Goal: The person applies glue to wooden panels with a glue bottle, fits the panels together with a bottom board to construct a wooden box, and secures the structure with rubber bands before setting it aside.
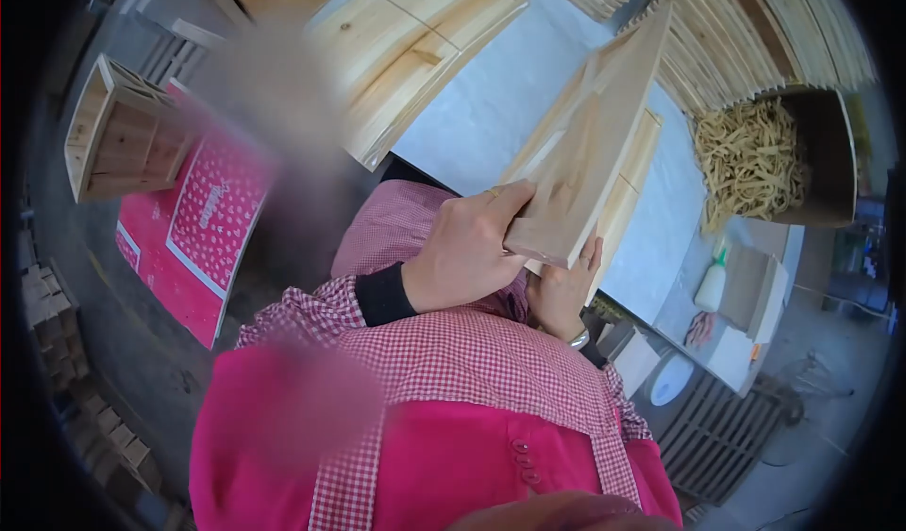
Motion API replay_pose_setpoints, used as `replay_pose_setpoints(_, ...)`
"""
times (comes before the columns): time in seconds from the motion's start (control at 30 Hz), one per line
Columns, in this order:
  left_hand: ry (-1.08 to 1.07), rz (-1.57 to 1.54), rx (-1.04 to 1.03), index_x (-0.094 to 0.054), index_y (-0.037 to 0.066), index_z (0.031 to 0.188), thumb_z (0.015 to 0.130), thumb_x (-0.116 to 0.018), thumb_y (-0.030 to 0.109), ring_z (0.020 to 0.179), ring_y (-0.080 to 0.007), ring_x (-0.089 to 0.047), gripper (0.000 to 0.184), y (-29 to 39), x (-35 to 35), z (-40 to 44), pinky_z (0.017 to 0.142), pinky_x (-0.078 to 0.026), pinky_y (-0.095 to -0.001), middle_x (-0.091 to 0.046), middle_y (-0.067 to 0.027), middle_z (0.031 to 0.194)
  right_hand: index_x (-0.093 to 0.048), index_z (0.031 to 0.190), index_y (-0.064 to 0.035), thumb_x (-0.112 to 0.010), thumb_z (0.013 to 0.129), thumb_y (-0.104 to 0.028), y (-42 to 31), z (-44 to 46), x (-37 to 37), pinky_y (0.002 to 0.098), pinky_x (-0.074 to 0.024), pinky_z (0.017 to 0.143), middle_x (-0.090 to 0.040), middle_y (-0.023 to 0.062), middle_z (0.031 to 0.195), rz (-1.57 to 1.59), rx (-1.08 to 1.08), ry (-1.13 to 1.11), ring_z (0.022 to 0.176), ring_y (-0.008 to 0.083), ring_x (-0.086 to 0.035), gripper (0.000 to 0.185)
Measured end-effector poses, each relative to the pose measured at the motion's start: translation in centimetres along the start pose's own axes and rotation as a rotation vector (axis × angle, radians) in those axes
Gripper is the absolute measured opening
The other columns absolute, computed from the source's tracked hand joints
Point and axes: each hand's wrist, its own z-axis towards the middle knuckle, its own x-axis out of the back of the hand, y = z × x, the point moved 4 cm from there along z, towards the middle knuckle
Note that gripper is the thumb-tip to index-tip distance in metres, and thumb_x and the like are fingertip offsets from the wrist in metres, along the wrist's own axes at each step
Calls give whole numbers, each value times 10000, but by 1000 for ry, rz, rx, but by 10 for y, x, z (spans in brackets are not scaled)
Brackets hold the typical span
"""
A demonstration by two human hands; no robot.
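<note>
A long wooden board [604, 134] stands tilted up on edge in front of my body, its near end close to my apron. My left hand [469, 246] is closed on the near end of the board, thumb and fingers bent around its edge. My right hand [563, 293] grips low on the other side of the same board, its fingers partly hidden behind the wood. Just right of the raised board lies another pale wooden panel [634, 174] on the white-covered table [472, 106].
Joined wooden panels [415, 45] lie at the table's left. Stacked boards [755, 31] stand at the back right, beside a box of curled tan strips [752, 158]. A glue-like bottle [711, 284] stands at right. A wooden bin [132, 134] sits on a pink-patterned surface [212, 215] at left.
</note>
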Motion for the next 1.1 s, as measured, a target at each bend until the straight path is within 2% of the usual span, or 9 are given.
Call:
replay_pose_setpoints(0.2,52,83,-195,-532,-29,1207,693,-676,93,1014,-417,-611,547,-12,1,-3,855,-515,-426,-613,-272,1072,-230,1479,38,-610,596,-60,-1,2,6,556,-119,1144,-212,269,1532,70,12,-9,1441,439,-143,966)
replay_pose_setpoints(0.33,-232,116,5,-587,-24,1135,856,-622,80,849,-425,-609,300,-12,-3,-3,736,-493,-436,-639,-240,988,-244,1474,15,-631,655,-91,3,3,22,545,-139,1149,-205,256,1535,68,-57,-80,1437,415,-169,912)
replay_pose_setpoints(0.37,-115,127,-180,-604,-25,1120,882,-625,117,865,-390,-629,278,-11,-5,0,756,-509,-401,-653,-217,997,-288,1460,9,-652,692,-116,5,-1,26,535,-147,1151,-232,242,1531,127,-55,-58,1436,405,-181,860)
replay_pose_setpoints(0.4,-124,97,-35,-474,-69,1303,952,-567,82,1039,-183,-565,394,-22,-6,-8,905,-455,-305,-570,-142,1221,-288,1460,9,-652,692,-116,15,-3,25,535,-147,1151,-232,242,1531,126,-112,-36,1436,405,-181,860)
replay_pose_setpoints(0.5,-202,154,85,-449,-62,1331,960,-568,97,1071,-181,-552,422,-11,-5,-7,922,-440,-290,-544,-139,1261,-602,1208,-32,-725,788,-251,35,-12,30,500,-256,1119,-447,194,1415,567,67,127,1360,361,-355,489)
replay_pose_setpoints(0.7,-118,274,511,-543,-93,1200,958,-581,110,963,-148,-569,318,-11,-4,-7,848,-456,-266,-613,-115,1112,-660,984,-26,-648,785,-86,245,-112,77,418,-455,890,-650,162,999,5,-598,1007,984,338,-589,209)
replay_pose_setpoints(0.8,-113,239,475,-570,-89,1153,965,-577,138,895,-135,-581,295,-22,0,-11,774,-473,-257,-631,-99,1046,-686,977,-49,-627,796,-153,342,-175,68,435,-472,811,-666,179,959,-466,-980,798,934,387,-607,217)
replay_pose_setpoints(1.0,-38,-154,258,-557,-46,1178,973,-567,183,742,-104,-571,308,-57,5,-9,594,-464,-249,-635,-72,953,-707,895,-32,-603,861,-288,398,-193,64,485,-496,737,-660,227,850,-102,-1119,534,829,427,-631,278)
replay_pose_setpoints(1.1,-124,-188,281,-540,-38,1204,969,-574,190,742,-114,-579,328,-58,7,-6,598,-473,-254,-632,-90,958,-705,867,-33,-595,869,-292,380,-204,83,476,-495,706,-665,219,836,-106,-1084,768,816,416,-636,280)
